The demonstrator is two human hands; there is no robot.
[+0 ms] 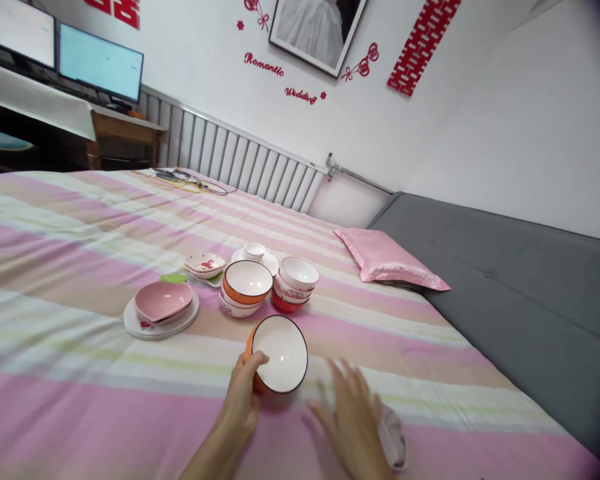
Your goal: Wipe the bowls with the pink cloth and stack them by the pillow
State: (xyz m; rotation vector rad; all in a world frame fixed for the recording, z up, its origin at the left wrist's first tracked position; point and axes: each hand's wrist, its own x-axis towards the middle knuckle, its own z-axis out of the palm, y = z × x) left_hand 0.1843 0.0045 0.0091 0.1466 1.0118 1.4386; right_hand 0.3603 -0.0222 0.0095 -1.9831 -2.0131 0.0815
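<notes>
1. Clearly, in the head view, the orange bowl (283, 353) is in the left hand (247, 388), held up near the middle of the bed (130, 427), its white inside tilted toward the camera. The thumb hooks over the rim while the fingers go behind the outer wall.
2. The right hand (350, 407) is blurred, fingers spread, gripping nothing that shows; a greyish cloth (394, 440) lies just beside it, though whether they touch I cannot tell.
3. The bowl looks like glazed ceramic, so I judge it stiff, fairly light, slick on its glossy inside and apt to chip if knocked against the front bowl stack (247, 287) behind it.
4. The best hold is probably thumb inside the dark rim, fingers under the curved wall, or both hands cupping opposite sides.
5. For writing, red script on the wall reads "Romantic" (264, 65) and "Wedding" (301, 96). The monitor (100, 63) text is too small to read, and no brand is legible on the bowls.
</notes>
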